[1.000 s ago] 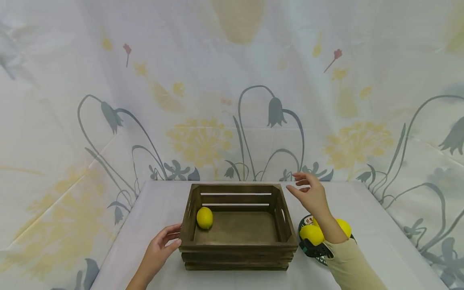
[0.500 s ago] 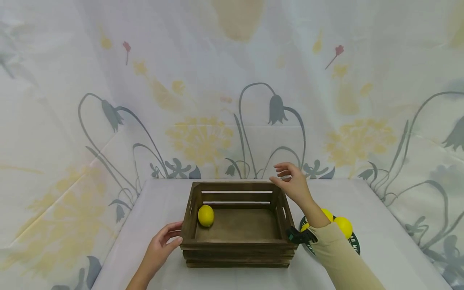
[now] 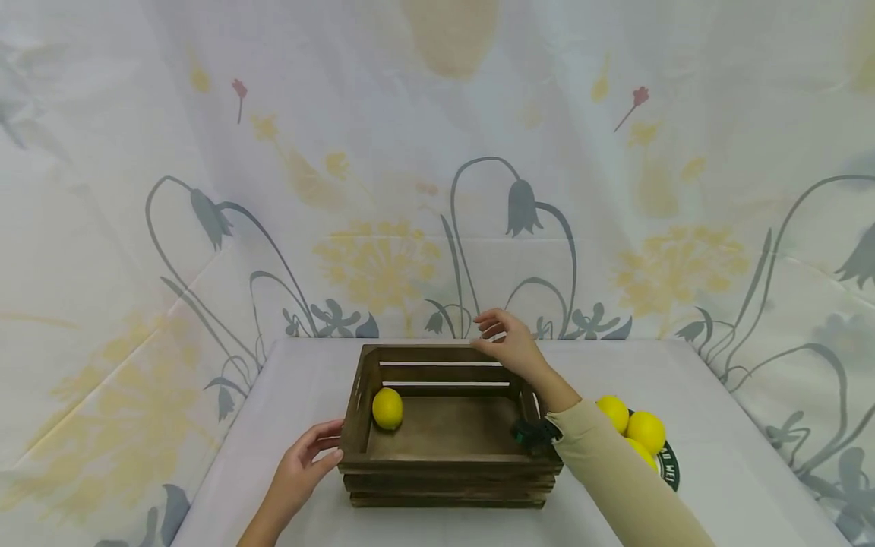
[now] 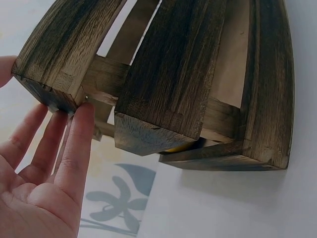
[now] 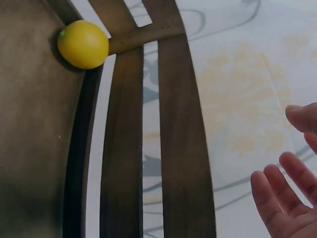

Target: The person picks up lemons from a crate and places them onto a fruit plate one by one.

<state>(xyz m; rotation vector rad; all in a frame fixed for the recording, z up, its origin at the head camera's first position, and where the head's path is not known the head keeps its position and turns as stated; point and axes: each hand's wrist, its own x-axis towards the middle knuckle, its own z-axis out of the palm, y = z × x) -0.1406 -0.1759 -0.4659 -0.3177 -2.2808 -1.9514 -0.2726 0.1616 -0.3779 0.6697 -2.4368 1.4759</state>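
Two bare hands at a wooden crate (image 3: 447, 448) on a white table (image 3: 718, 456).

The left hand (image 3: 301, 467) rests with straight, spread fingers (image 4: 74, 144) against the crate's near left corner, gripping nothing. The right hand (image 3: 509, 346) hovers over the far rim, fingers loose and empty. One lemon (image 3: 387, 408) lies inside at the left wall; more lemons (image 3: 632, 429) sit on a plate (image 3: 668, 465) just right of the crate.

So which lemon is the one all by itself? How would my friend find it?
Look for the dark wooden crate in the middle of the white table. Inside it, on the floor by the left wall, sits one yellow lemon. The other lemons are bunched together outside the crate, on its right side; this is the only one in the crate.
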